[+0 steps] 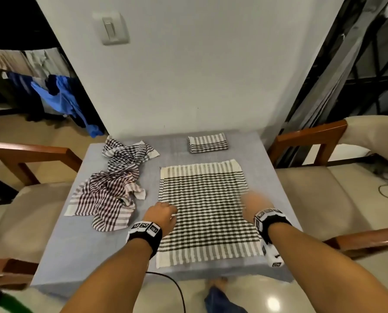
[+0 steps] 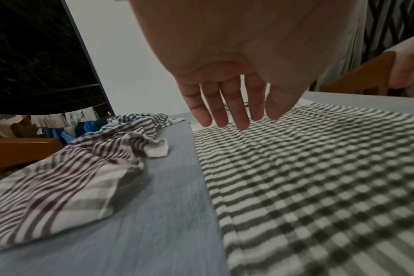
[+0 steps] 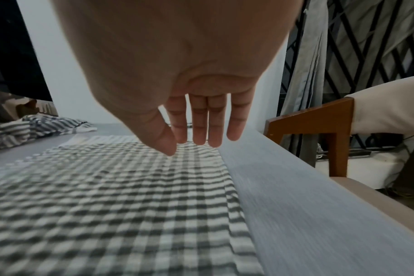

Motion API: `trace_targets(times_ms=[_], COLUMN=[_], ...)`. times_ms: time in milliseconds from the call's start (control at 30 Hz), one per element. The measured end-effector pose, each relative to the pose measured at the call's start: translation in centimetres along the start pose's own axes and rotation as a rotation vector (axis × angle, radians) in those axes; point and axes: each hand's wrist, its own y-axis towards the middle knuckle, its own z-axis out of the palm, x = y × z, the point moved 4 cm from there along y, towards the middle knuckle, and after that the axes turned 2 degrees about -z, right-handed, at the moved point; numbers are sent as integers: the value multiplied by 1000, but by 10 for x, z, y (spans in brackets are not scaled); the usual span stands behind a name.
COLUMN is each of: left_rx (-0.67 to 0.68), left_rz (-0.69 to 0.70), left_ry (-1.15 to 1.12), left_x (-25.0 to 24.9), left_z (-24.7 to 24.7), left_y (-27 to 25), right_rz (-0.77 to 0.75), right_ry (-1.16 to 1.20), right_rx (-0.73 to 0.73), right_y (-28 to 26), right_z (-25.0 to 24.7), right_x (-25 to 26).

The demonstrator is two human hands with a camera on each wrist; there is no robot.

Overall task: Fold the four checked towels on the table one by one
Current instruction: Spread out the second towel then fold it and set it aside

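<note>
A black-and-white checked towel (image 1: 205, 208) (image 2: 319, 177) (image 3: 121, 196) lies spread flat on the grey table (image 1: 91, 240). My left hand (image 1: 163, 212) (image 2: 229, 112) hovers at its left edge, fingers straight and holding nothing. Over the right edge, my right hand (image 1: 249, 204) (image 3: 196, 134) is blurred, its fingers straight and nothing in them. One folded towel (image 1: 207, 143) sits at the back. Two crumpled checked towels lie at the left: a brownish one (image 1: 105, 199) (image 2: 59, 183) nearer me and a dark one (image 1: 129, 154) behind it.
Wooden-armed chairs with cream cushions stand to the left (image 1: 28, 152) and right (image 1: 310, 136) of the table. A white wall with a switch (image 1: 111, 28) rises behind it. A black cable (image 1: 177, 290) hangs below the front edge.
</note>
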Motion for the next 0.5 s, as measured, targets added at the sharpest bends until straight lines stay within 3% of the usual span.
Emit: trace_targets(times_ms=[200,500], left_rx=[-60,120], left_rz=[39,26], left_ry=[-84,-86], left_x=[-3,-6], left_z=[-7,19], left_y=[81,178], right_rz=[-6,29], right_ry=[21,-18], right_rx=[-28,-1], right_y=[94,214], right_z=[-33,-39], right_x=[1,-12])
